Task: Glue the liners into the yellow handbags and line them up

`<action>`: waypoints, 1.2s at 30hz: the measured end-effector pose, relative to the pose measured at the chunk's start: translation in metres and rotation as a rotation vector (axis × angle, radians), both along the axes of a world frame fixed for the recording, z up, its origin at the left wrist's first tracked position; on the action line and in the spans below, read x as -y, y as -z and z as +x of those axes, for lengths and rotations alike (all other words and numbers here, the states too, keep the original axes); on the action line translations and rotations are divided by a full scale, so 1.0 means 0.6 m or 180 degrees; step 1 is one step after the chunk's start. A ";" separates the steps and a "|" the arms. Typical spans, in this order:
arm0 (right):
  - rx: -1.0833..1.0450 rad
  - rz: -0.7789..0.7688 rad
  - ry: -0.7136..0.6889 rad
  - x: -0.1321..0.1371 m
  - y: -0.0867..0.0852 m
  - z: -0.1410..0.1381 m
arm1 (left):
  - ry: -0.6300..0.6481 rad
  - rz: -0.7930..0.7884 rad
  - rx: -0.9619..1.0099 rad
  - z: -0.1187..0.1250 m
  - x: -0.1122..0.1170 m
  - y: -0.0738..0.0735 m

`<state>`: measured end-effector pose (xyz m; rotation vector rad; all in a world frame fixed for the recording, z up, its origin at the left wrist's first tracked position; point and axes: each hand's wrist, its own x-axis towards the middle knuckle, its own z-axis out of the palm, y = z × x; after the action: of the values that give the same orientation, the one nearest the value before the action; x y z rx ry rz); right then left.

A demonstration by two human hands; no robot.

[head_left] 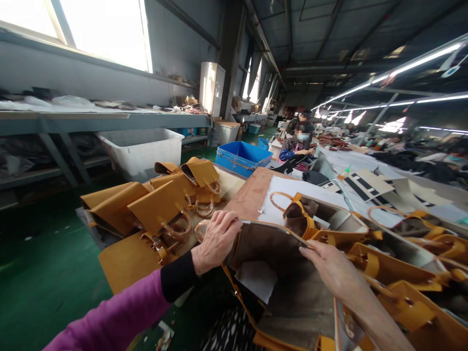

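A mustard-yellow handbag (300,287) with a dark lining is spread wide in front of me, and a white sheet (258,280) lies inside it. My left hand (219,239) is closed over the bag's upper left edge, fingers bent over the rim. On the right part of the same rim, my right hand (325,261) pinches the edge between thumb and fingers. A wrapped bag handle (200,231) shows just behind my left hand. The fingertips inside the bag are partly hidden.
Several yellow handbags (157,202) are piled on the left, and more bags (387,263) crowd the right. A blue bin (243,158) and a white tub (142,148) stand beyond. A masked person (298,146) sits farther back beside a long table (365,170).
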<state>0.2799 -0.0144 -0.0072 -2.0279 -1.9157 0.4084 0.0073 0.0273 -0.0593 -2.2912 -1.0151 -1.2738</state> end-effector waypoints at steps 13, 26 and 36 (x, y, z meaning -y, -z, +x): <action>0.0900 -0.0092 0.0436 0.028 -0.012 -0.054 | -0.1041 -0.0906 -0.0373 0.042 0.014 -0.039; 0.1038 -0.0121 0.0525 0.016 -0.008 -0.058 | 0.0293 -0.0136 -0.0245 0.004 -0.004 0.020; 0.1170 -0.0353 0.0675 0.008 -0.018 -0.059 | 0.0541 -0.0336 -0.0177 -0.004 -0.018 0.019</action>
<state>0.2445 -0.0195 0.0034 -2.4921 -1.8769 0.0941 0.0051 0.0383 -0.0708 -2.5254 -0.9055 -1.2390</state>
